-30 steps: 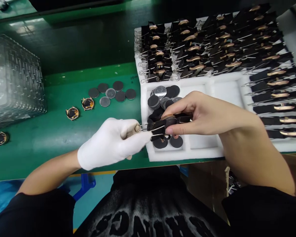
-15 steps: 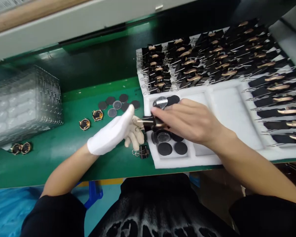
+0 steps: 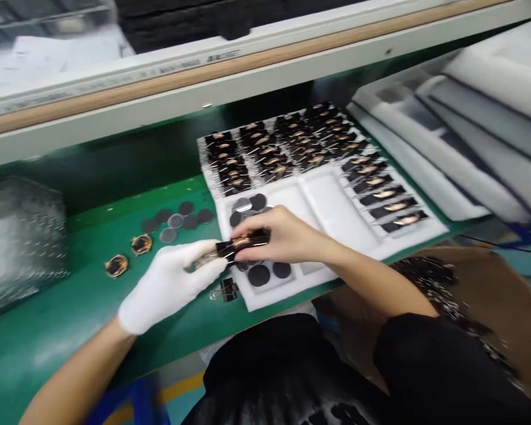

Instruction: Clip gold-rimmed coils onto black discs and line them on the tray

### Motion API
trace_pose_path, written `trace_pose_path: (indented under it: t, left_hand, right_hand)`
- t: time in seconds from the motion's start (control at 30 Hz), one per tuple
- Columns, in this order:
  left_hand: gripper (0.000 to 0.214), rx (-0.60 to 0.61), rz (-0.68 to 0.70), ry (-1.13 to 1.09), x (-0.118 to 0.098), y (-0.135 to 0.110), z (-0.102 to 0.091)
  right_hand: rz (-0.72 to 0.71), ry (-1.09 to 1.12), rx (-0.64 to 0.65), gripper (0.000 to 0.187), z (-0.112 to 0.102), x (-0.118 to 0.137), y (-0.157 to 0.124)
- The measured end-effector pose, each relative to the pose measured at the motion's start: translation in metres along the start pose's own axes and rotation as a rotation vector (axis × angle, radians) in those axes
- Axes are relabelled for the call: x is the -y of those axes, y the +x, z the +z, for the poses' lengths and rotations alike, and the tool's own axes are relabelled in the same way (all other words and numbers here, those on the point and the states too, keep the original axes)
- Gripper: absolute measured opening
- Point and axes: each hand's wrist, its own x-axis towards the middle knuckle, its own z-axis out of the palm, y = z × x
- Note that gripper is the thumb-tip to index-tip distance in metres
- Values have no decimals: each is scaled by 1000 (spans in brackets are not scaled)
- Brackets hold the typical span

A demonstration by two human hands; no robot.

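Observation:
My left hand (image 3: pixel 170 283), in a white glove, pinches the wire-handle end of a black binder clip (image 3: pixel 224 251). The clip grips a gold-rimmed watch case (image 3: pixel 241 242), with black clip parts on its other side too. Bare, my right hand (image 3: pixel 289 236) holds this clamped case from the right, thumb and fingers closed around it above the white foam tray (image 3: pixel 269 300). Beside the tray's left edge lies a loose binder clip (image 3: pixel 228 290). Black round discs (image 3: pixel 259 275) sit in the tray compartment under my right hand. Two gold watch cases (image 3: pixel 116 266) lie on the green table left of my glove.
Several dark discs (image 3: pixel 186 208) lie beyond my left hand. Rows of clipped watch cases (image 3: pixel 269 150) fill the tray's back and right side. Stacked clear plastic trays (image 3: pixel 22 242) stand left, foam trays (image 3: pixel 425 130) at right. A shelf edge (image 3: pixel 212 88) crosses above. Below right, a box (image 3: pixel 504 295) holds clips.
My left thumb and fingers have closed on the clip's end; before, the thumb was raised. The clamped watch case is now turned more toward me, and the head view has shifted.

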Motion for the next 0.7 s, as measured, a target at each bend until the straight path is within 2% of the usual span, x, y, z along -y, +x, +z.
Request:
trace_pose_path:
  t: [0.13,0.3,0.4,0.5,0.63,0.7]
  left_hand:
    - [34,-36,139,68,6,-4,2]
    - [41,-74,87,70,4,-6,10]
    - [51,31,70,63,-3,-4,12]
    - [61,113,67,100,-4,-2,10]
    - [55,127,75,194,2,-2,6]
    - [51,133,93,215,4,-2,4]
  right_hand:
    - [29,61,-75,42,6,2,-9]
    - [-16,38,-121,35,7,8,-21]
    - [6,-45,-39,32,-6,16,-29]
    - [40,-199,58,22,-41,18,-37]
    - [111,-618,50,16,-118,1,-39]
    - [155,-737,27,16,-154,-16,-36]
